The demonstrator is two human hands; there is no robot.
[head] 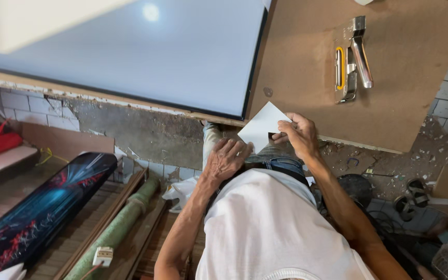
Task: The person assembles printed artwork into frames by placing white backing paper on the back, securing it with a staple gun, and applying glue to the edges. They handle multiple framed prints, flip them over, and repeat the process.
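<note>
The head view looks down at a person in a white shirt (265, 228). The right hand (299, 136) pinches a white square sheet (262, 125) at its right corner, at the near edge of the brown board (307, 78). The left hand (226, 158), fingers loosely curled, touches the sheet's near-left edge. A metal staple gun (353, 59) lies farther right on the board, beside a pale grey panel (146, 57).

I see one large flat panel (130, 52), much like a screen, lying face up at the left end of the brown board (390, 103). It is rectangular, pale grey-blue and blank, with a thin dark frame and a round glare spot near its far edge. Below, on the floor at the left, a long dark printed panel (37, 207) with blue and red graphics lies slanted.
</note>
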